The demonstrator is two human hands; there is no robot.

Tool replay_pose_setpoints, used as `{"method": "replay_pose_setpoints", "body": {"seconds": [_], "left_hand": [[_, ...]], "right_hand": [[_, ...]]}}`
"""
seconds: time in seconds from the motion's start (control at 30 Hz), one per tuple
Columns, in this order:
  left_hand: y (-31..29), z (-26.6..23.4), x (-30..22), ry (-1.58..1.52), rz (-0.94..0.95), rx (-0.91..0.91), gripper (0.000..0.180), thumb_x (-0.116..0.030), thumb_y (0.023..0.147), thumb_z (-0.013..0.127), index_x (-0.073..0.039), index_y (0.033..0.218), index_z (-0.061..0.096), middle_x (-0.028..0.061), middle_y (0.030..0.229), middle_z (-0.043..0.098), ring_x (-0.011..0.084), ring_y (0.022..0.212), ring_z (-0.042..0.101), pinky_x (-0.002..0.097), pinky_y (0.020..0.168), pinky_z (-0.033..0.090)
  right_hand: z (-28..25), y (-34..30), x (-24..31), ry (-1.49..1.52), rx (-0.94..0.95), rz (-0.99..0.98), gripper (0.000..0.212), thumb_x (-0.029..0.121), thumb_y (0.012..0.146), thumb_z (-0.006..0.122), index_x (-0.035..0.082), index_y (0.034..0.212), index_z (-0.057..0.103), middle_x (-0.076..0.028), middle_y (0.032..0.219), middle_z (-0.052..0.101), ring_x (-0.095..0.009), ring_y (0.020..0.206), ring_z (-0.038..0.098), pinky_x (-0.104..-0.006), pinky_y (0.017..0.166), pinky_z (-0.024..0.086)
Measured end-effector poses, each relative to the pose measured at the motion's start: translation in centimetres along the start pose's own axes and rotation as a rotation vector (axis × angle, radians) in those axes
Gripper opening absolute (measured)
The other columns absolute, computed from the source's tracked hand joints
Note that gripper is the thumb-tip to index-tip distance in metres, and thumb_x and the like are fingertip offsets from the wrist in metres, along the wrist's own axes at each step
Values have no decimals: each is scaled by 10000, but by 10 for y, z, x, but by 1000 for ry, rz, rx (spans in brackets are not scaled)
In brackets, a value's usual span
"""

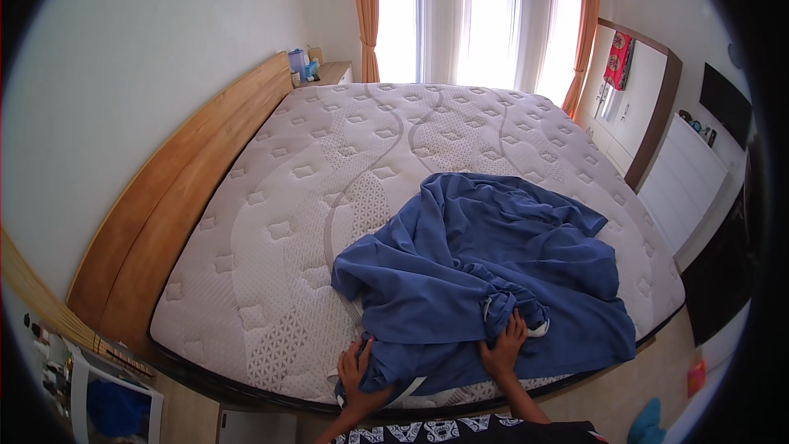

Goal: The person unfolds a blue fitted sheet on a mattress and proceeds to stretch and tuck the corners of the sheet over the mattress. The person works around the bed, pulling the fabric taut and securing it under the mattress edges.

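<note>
A crumpled blue bed sheet (526,251) lies in a loose heap over the near right part of the bare mattress (304,197), with white strips showing along parts of its edge. At the near edge of the mattress my left hand (356,378) is closed on the sheet's left corner, its fingers curled into the cloth. Farther right, my right hand (503,351) grips a bunched, twisted part of the same sheet, beside a white bit of edging. Folds hide some of the fingertips of both hands.
A wooden headboard (181,164) runs along the left side. A bedside cabinet (334,74) with small items stands at the far left corner. On the right are a wardrobe (629,99) and a white chest of drawers (682,181). Orange curtains (366,16) frame the bright windows.
</note>
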State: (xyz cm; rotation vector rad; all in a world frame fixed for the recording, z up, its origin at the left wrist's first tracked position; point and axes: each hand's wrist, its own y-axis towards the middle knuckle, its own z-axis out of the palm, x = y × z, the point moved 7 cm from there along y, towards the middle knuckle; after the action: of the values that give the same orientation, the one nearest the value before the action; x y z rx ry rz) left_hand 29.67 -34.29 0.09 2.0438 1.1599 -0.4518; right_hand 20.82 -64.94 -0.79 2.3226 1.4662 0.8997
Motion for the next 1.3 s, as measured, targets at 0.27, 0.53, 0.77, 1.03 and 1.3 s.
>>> {"method": "replay_pose_setpoints", "body": {"seconds": [0.27, 0.53, 0.77, 1.03, 1.3], "left_hand": [[-1, 0, 1, -3, 5, 5, 930, -367, 595, 790, -81, 1399, 420, 192, 1381, 406, 380, 1279, 394, 551, 1088, 230], [-1, 2, 2, 16, -3, 1, 930, -380, 607, 784, -87, 1407, 411, 189, 1384, 404, 380, 1282, 392, 549, 1091, 227], [0, 1, 0, 10, -4, 3, 929, -386, 604, 785, -81, 1400, 417, 186, 1381, 406, 377, 1280, 394, 544, 1090, 228], [-1, 3, 4, 13, 8, 1, 933, -405, 597, 789, -73, 1390, 428, 185, 1381, 408, 376, 1281, 390, 543, 1091, 228], [0, 0, 1, 9, -6, 4, 931, -393, 595, 795, -69, 1388, 432, 188, 1378, 410, 379, 1285, 391, 547, 1090, 230]], "right_hand": [[0, 0, 0, 4, -5, 10, 630, 217, 633, 733, -40, 1175, 541, -217, 1375, 407, -386, 1384, 263, -547, 1129, 152], [0, -1, -1, -1, -1, 16, 670, 219, 646, 732, -41, 1221, 506, -231, 1403, 377, -407, 1371, 258, -544, 1128, 153], [2, -1, -4, -20, 41, 23, 788, 208, 630, 733, -34, 1319, 436, -246, 1441, 336, -437, 1347, 258, -535, 1126, 156], [0, 0, 0, -16, 31, 16, 748, 221, 644, 728, -24, 1298, 461, -231, 1416, 364, -414, 1364, 260, -540, 1126, 155], [2, -2, -3, -14, 40, 18, 775, 196, 625, 728, -20, 1313, 444, -242, 1439, 338, -431, 1355, 255, -534, 1124, 161]]}}
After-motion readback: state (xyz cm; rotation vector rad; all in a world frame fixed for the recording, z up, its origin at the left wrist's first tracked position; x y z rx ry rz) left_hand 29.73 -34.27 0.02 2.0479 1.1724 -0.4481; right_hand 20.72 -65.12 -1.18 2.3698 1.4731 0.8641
